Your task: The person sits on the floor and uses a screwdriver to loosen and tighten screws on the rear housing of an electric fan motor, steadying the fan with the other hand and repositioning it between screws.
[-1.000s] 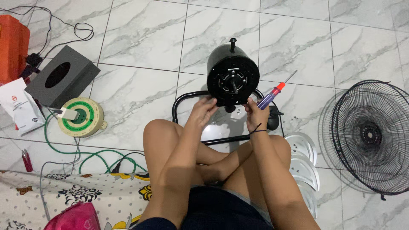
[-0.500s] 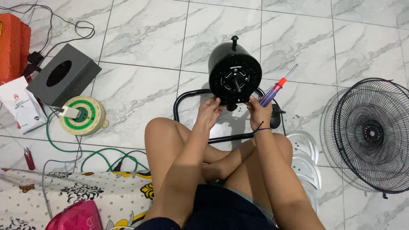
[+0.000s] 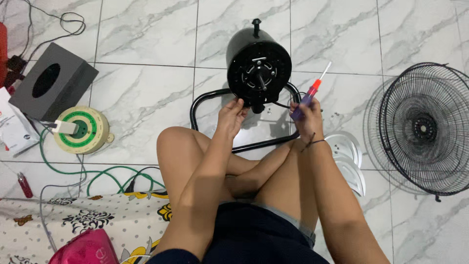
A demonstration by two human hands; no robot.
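1. A person sits cross-legged on a white marble-patterned tile floor [image 3: 146,93], seen from above, with both arms stretched forward over the knees.
2. A black round fan motor housing [image 3: 259,66], with a short shaft at its centre, stands on a black bent-tube stand [image 3: 202,100] just beyond the knees.
3. The left hand [image 3: 232,115] is loosely curled, its fingertips touching the lower left edge of the housing; whether it pinches anything there cannot be told.
4. The right hand [image 3: 308,120] is closed around the purple handle of a screwdriver with an orange collar and pale shaft [image 3: 312,93], which tilts up and to the right, just beside the housing.
5. A black wire fan guard [image 3: 425,129] lies flat, well apart to the right.
6. Translucent grey fan blades [image 3: 349,159] lie near the right knee.
7. To the left sit a dark grey box with an oval hole [image 3: 53,80] and a cream and green round cable reel [image 3: 80,129], whose green cord [image 3: 105,173] loops over the tiles.
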